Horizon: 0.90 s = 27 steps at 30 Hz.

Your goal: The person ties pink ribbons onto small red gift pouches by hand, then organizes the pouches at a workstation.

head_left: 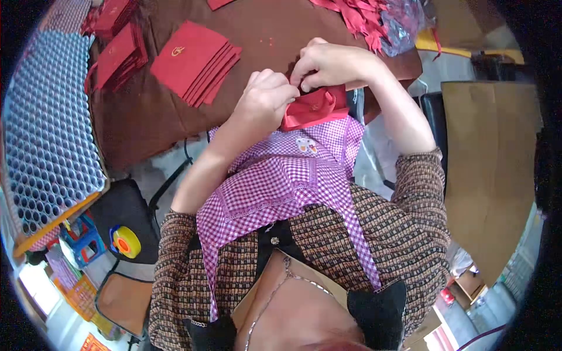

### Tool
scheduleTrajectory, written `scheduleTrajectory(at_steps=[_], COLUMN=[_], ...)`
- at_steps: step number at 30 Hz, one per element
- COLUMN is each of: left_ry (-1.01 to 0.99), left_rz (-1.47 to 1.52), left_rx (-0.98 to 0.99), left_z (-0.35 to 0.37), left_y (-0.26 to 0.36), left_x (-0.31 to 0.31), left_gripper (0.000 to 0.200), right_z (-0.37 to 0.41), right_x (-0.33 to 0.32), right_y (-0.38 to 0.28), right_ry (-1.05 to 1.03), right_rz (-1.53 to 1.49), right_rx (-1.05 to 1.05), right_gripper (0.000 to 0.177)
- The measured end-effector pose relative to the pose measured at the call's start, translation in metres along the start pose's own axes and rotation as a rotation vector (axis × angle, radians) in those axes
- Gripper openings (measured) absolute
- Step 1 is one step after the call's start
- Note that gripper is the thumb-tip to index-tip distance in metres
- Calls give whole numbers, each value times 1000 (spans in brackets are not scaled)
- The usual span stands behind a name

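A red gift bag [316, 108] with a loop of red ribbon rests at the table's near edge, against my lap. My left hand [266, 96] pinches at its upper left side, fingers closed. Right beside it, my right hand [328, 64] has thumb and fingertips pressed together at the bag's top edge. The fingertips nearly meet, and the small part between them is hidden. To the left lies a fanned stack of flat red bags [190, 58] with a gold emblem on the top one.
More red bags [120, 58] are piled at the far left of the brown-covered table [137, 126]. Red ribbons [357, 20] and clear plastic [404, 26] lie at the far right. A honeycomb-patterned panel [47, 134] stands left; a cardboard sheet [489, 175] is right. Yellow tape [126, 241] sits lower left.
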State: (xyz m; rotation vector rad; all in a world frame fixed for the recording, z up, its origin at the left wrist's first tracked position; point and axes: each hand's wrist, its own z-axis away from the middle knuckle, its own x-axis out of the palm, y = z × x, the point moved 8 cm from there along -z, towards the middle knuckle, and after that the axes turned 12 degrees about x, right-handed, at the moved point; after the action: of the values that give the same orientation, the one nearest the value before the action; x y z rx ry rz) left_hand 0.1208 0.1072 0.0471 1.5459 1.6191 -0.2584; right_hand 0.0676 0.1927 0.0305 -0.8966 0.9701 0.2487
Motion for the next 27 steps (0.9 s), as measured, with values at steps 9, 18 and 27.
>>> scheduleTrajectory(at_steps=[9,18,27], left_ry=[-9,-39,-69], left_rz=[14,25,404], left_rx=[5,29,-260], left_z=[1,-9,13], left_y=[0,10,-40], left_x=[-4,-6,-2], left_gripper=[12,20,23], right_z=[5,5,11], right_x=[8,15,15], right_y=[-1,8,20], right_ry=[28,3,-10], right_rz=[-80,-230,-541], right_rx=[68,141,130], right_gripper=[22,16,15])
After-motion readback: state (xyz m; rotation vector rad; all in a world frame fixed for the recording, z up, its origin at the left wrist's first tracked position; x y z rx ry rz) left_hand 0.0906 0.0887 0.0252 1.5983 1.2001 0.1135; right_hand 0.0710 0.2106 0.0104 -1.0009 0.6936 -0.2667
